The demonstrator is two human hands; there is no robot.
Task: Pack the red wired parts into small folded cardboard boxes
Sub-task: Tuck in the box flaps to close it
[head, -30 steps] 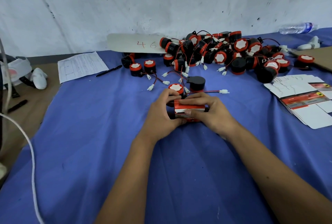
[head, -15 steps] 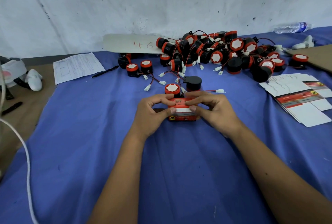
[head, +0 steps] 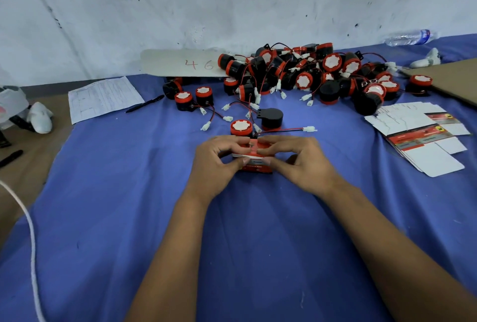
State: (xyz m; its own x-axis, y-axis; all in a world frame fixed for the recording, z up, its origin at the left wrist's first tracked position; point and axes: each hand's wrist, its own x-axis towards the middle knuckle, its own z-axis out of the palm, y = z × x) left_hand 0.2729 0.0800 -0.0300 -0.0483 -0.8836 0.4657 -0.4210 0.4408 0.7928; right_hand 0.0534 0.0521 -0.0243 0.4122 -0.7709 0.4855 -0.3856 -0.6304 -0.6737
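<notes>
Mid-frame, our left hand [head: 216, 160] and right hand [head: 299, 160] pinch the box [head: 254, 157] from both sides. A second ago we cupped it closer; now fingertips press the top flap, so it's nearly closed. Parts pile [head: 309, 73] waits upper right.

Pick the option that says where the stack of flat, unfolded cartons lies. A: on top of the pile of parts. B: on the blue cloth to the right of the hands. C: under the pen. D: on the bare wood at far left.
B: the flat cartons lie spread on the blue cloth, to the right of the right hand.
</notes>
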